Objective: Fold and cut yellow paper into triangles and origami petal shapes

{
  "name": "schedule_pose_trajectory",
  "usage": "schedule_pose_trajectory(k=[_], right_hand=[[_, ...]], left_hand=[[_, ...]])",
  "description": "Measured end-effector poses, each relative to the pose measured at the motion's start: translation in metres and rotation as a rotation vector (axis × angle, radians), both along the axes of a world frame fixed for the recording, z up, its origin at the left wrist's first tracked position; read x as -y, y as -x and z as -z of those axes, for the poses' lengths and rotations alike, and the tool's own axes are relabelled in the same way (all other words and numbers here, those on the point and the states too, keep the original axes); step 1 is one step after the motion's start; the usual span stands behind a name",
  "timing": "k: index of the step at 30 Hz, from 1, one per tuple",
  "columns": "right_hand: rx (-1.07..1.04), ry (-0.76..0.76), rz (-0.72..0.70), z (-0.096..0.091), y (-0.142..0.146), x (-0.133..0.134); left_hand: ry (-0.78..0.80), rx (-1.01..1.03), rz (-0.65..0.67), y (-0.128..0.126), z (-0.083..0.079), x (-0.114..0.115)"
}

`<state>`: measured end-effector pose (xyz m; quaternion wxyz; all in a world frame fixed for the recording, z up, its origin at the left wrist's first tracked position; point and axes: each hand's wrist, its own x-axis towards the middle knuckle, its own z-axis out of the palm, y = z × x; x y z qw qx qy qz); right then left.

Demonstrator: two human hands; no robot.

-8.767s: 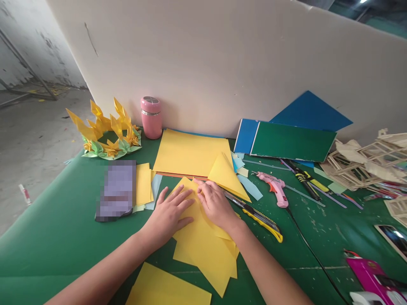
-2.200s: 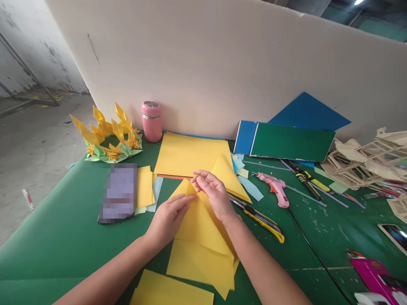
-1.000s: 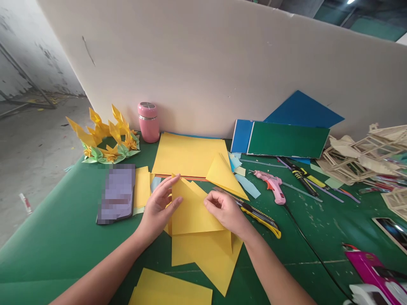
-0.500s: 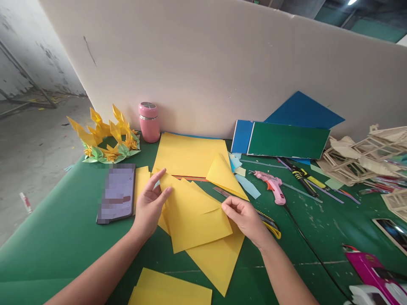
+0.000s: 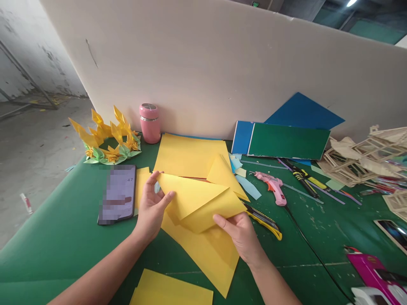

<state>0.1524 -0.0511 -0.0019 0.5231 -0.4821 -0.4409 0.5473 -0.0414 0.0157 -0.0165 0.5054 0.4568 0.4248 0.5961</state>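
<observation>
Between my hands a yellow sheet of paper is raised a little off the table, with a fold crossing it and its lower right part curling up. My left hand is closed on its left edge, thumb in front and fingers behind. At the lower right my right hand pinches the same sheet. Beneath it lies another yellow sheet, partly covered. A folded yellow piece rests just behind my right hand, beside a yellow utility knife.
A phone, a yellow paper crown and a pink bottle stand or lie on the left. To the right are a pink glue gun with its cord, pliers and wooden stick models. A white board rises behind.
The sheet has been lifted and tilted up, its folded shape now showing. My right hand has moved down slightly and grips its lower right part, uncovering more of the knife's handle.
</observation>
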Motion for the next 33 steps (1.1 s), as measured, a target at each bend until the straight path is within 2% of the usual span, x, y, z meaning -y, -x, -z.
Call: schedule_pose_trajectory(k=[3,7,9,12,16,19,26,30,33], right_hand=[[0.258,-0.287,0.093,-0.009,-0.005,0.002],[0.662,-0.755,-0.065,-0.025,-0.012,0.007],[0.829,-0.875,-0.141,-0.030,-0.011,0.009],[1.038,-0.955,-0.216,-0.030,-0.006,0.010],[1.146,-0.998,-0.309,-0.028,-0.001,0.009],[1.161,-0.967,-0.365,-0.028,-0.006,0.008],[1.125,-0.706,-0.433,-0.023,-0.026,0.002],[1.086,-0.636,-0.451,-0.014,-0.027,-0.001],[1.066,-0.602,-0.460,-0.010,-0.027,-0.003]], left_hand=[[0.000,-0.041,0.043,0.001,0.003,-0.002],[0.026,-0.195,0.060,0.001,0.003,-0.003],[0.091,-0.181,0.132,0.001,0.001,-0.001],[0.142,-0.103,0.234,0.001,-0.003,0.003],[0.074,-0.104,0.313,0.001,-0.001,0.002],[-0.022,-0.216,0.288,0.003,0.003,-0.001],[-0.223,-0.650,0.255,0.005,0.012,0.000],[-0.427,-0.935,0.254,0.004,0.017,0.001],[-0.497,-1.102,0.234,0.003,0.017,0.002]])
